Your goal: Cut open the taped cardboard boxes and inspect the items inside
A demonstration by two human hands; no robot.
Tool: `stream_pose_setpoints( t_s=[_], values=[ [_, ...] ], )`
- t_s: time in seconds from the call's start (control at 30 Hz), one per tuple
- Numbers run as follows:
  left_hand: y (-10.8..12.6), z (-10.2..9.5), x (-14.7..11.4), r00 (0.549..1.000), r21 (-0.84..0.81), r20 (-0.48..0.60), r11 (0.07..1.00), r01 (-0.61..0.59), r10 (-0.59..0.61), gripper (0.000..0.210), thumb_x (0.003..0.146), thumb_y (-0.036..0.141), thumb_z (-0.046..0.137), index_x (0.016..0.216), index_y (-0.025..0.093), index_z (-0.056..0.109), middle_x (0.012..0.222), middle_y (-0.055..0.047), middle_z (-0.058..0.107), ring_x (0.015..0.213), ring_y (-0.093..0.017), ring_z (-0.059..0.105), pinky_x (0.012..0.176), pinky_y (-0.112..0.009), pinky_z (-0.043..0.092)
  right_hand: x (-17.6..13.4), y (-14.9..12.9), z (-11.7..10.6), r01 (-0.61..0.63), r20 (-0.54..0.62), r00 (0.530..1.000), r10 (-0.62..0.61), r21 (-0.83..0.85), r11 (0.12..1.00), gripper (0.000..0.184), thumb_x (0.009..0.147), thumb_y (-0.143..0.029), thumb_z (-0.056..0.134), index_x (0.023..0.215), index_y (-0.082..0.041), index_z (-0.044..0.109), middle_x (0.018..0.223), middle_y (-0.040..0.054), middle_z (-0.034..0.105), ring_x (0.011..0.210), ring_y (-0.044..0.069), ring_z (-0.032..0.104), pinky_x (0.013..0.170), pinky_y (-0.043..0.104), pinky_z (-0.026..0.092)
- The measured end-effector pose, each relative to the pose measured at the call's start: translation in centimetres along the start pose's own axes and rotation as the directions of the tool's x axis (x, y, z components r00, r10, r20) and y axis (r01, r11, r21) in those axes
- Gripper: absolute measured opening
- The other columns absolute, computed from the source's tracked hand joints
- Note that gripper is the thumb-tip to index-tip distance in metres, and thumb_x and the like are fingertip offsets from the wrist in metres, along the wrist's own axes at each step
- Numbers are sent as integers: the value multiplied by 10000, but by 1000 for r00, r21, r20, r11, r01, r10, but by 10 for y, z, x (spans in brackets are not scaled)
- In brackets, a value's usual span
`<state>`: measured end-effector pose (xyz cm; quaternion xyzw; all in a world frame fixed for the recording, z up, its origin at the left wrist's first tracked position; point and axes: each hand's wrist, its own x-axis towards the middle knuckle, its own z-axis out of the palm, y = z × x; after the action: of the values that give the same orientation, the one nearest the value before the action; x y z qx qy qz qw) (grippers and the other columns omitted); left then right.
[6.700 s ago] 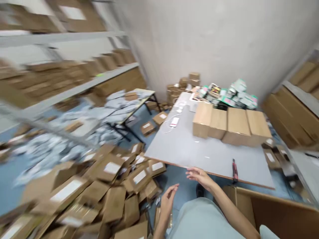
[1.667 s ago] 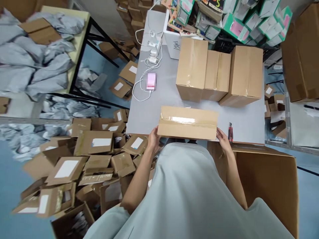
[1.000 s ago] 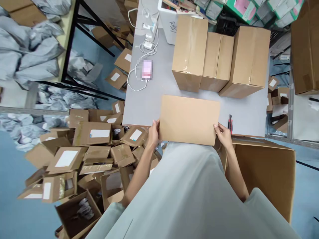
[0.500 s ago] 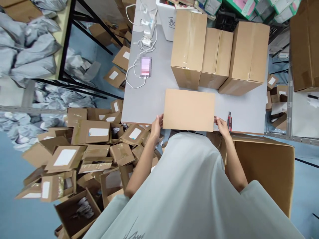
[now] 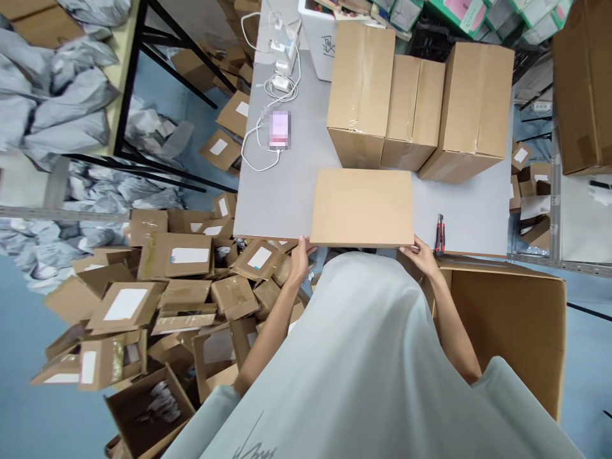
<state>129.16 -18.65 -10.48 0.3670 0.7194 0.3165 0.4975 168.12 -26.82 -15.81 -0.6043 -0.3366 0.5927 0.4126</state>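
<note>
A plain brown cardboard box lies at the front edge of the grey table, its near side slightly over the edge. At its near left corner is my left hand, with the fingers gripping the corner. My right hand holds the near right corner, fingers partly beneath it. Right of the box lies a red and black utility knife. Behind it stand three taller taped cartons, a left one, a middle one and a right one.
A phone with a blurred screen and white cables lie at the table's left. A white bin stands at the back. Discarded cartons cover the floor to the left. A large open carton stands at my right.
Both hands have moved down and under the box's near corners. The box's near edge has risen a little, so its thin front side now shows.
</note>
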Motion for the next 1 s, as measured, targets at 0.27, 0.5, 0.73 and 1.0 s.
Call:
stream_pose_setpoints(
  t_s=[0.27,0.5,0.73,1.0],
  values=[
    [67,9,-18,949,93,-93,952,-292,300,648,871,648,897,1284,150,868,1346,-125,849,1319,-369,775,1242,-552,578,-16,-104,-14,-85,-319,939,-131,-582,809,798,1059,-867,433,1294,-223,842,940,135,848,972,385,808,982,494,596],
    [90,33,2,930,143,-132,935,-325,343,584,889,610,873,1181,104,895,1226,-159,876,1192,-395,827,1125,-556,647,13,-124,-14,-83,-337,919,-203,-670,738,841,1090,-850,373,1431,-217,809,876,141,843,939,391,808,969,489,567],
    [72,27,25,934,129,-105,936,-327,341,605,977,673,758,1201,125,881,1258,-149,869,1208,-345,812,1109,-466,638,22,-98,-25,-52,-343,925,-164,-540,840,814,1080,-833,419,1460,-218,794,963,138,858,1026,382,810,1051,538,583],
    [8,26,47,978,177,33,962,-207,204,480,875,445,848,1222,115,815,1378,-217,812,1381,-383,713,1249,-530,533,40,5,-35,-52,-234,972,11,-170,984,724,873,-632,773,1405,-140,753,1392,241,797,1295,379,756,1189,557,576]
  ],
)
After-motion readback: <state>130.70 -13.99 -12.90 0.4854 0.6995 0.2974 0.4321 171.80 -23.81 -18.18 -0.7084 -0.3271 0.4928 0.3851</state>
